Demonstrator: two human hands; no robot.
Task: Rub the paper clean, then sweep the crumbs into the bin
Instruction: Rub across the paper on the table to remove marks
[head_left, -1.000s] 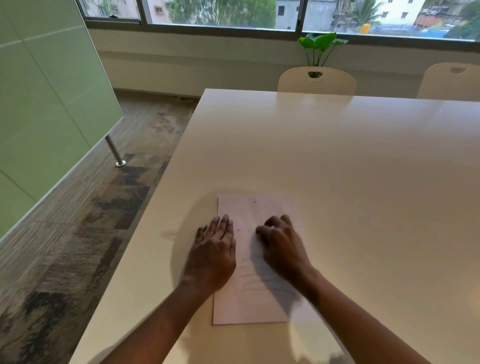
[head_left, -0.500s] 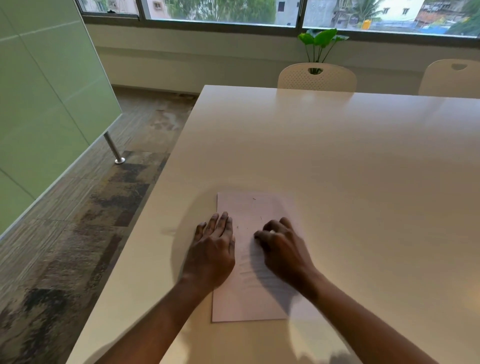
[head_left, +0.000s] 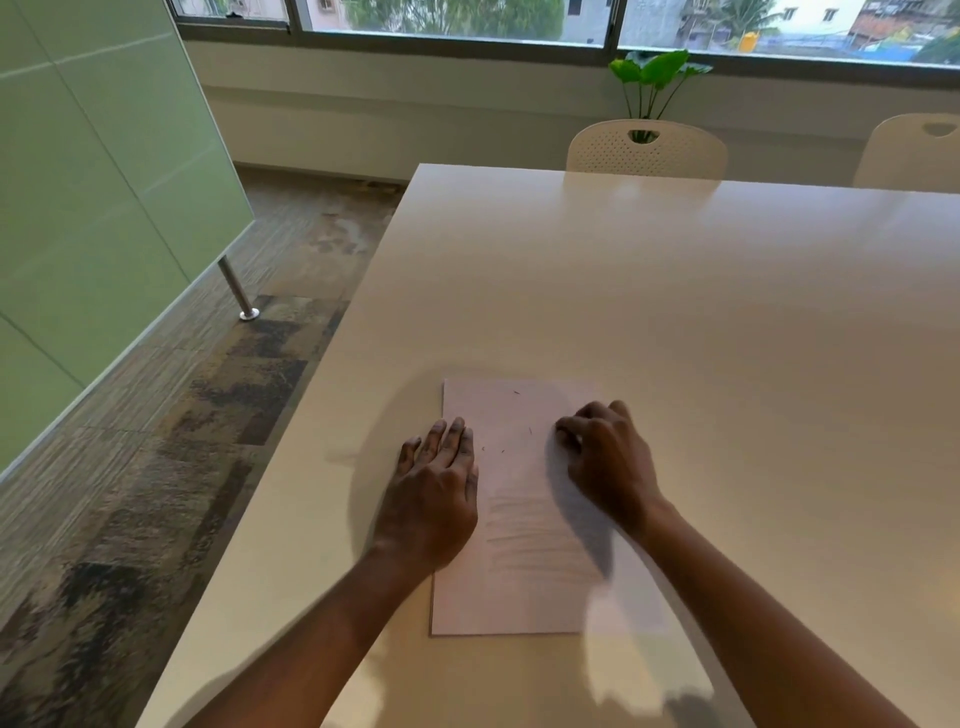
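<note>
A thin, smooth rectangular sheet of paper (head_left: 519, 582) lies flat near the front left corner of the desk (head_left: 675, 312), its long sides running away from the person. Faint grey smudged lines (head_left: 535, 525) band its middle, and a few tiny dark crumbs (head_left: 517, 393) dot the upper part.

The left hand (head_left: 434, 493) lies flat with its fingers straight and close together, pressing on the sheet's left edge. The right hand (head_left: 608, 457) rests on the right side of the sheet with its fingers curled under; I cannot tell whether they pinch anything.

The desk is broad, pale and glossy with a soft sheen. Two cream perforated plastic chairs (head_left: 647, 153) stand at its far edge, with a leafy green plant (head_left: 655, 67) behind one, below a wide window (head_left: 452, 15). A frosted green glass partition (head_left: 93, 208) on a slim metal post (head_left: 236, 291) stands at the left, over mottled brown-grey carpet (head_left: 156, 467).
</note>
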